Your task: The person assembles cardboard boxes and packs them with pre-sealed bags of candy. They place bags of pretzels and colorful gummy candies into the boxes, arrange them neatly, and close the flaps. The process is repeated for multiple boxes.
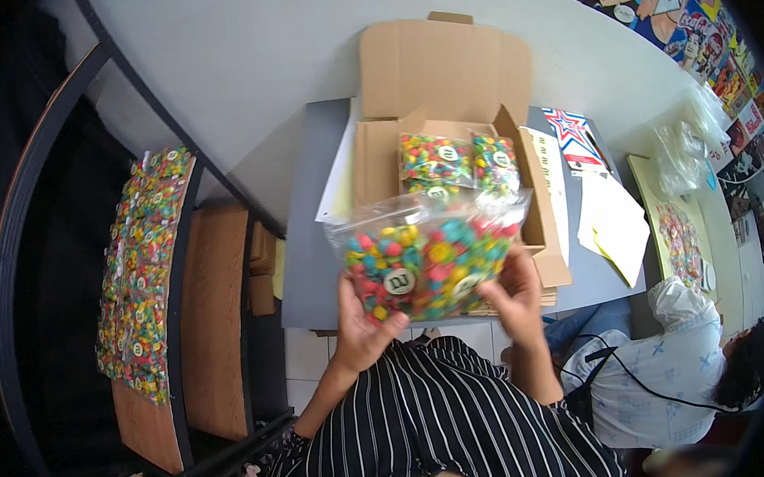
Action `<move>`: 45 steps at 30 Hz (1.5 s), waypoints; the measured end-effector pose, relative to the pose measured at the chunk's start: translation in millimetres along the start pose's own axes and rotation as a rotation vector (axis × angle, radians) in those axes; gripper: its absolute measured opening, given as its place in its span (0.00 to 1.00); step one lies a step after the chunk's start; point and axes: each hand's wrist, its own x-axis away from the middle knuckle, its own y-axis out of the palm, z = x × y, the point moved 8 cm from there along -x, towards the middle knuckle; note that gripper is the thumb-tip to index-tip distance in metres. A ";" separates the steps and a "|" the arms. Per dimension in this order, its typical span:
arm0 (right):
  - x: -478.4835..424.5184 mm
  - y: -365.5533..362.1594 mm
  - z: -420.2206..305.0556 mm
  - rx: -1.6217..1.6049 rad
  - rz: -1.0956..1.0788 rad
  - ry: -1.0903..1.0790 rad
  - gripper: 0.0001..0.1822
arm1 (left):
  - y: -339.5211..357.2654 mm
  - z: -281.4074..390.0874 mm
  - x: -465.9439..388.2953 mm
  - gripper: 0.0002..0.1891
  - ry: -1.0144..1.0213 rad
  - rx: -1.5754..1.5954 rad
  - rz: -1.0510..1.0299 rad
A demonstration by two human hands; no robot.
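Observation:
My left hand [369, 326] grips a clear plastic bag of multicoloured candy [383, 261] that bears a round sticker. In my right hand [517, 295] is a second such bag of candy [466, 259], its sticker blurred. The two bags are side by side in front of the open cardboard box [377, 166], hiding part of its near side. Inside the box lie several similar bags, among them a bag at the left [435, 158] and one at the right [495, 161]. The box's lid [446, 64] stands raised at the back.
The box rests on a grey table [311, 263]. To its right are sticker sheets [551, 187], a star-printed card [574, 135] and paper sheets [610, 222]. Rows of candy bags [142, 275] fill a shelf at left. A person [650, 372] sits at right by another table [711, 248].

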 end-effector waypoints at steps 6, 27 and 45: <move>-69.4 -108.0 -37.4 0.574 0.078 -0.017 0.17 | -41.5 -25.2 -8.0 0.31 0.097 -0.037 0.265; -89.8 -35.0 26.9 1.053 -0.651 -0.246 0.16 | -55.6 -12.0 -38.6 0.25 -0.033 0.060 0.314; -102.8 -37.2 20.0 0.585 -0.078 0.124 0.36 | 49.6 -44.8 -125.5 0.43 -0.191 -0.170 -0.248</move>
